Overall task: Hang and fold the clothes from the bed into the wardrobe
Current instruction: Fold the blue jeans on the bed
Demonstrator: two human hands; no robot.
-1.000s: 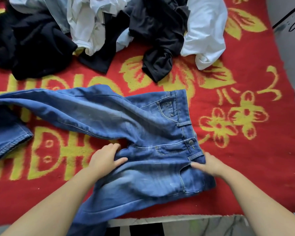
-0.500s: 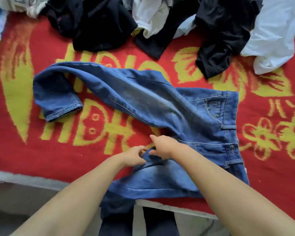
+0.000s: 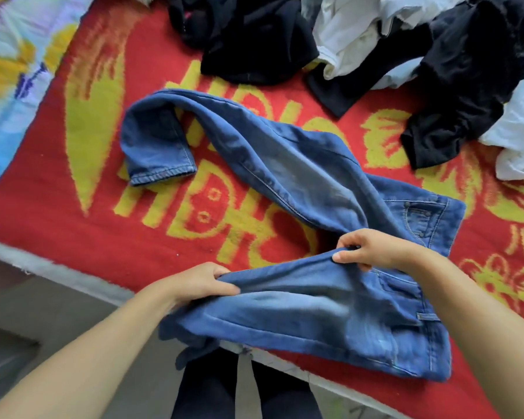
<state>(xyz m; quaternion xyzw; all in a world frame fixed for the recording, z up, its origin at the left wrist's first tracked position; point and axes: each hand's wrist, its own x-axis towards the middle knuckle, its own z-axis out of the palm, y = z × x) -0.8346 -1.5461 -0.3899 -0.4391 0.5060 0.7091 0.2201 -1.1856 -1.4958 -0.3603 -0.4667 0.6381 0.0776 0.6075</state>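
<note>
Both hands pinch the jeans: left hand and right hand grip the near leg's edge. That leg overhangs the bed; slack could drag it off.

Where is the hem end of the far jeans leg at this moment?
In the head view, the hem of the blue jeans lies left of centre on the red and yellow blanket, folded back toward the near edge, below the black garment.

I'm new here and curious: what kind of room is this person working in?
Most likely a bedroom. A red blanket covers what looks like a bed, its edge above the floor. Loose clothes are piled at the back, and both hands hold jeans.
</note>
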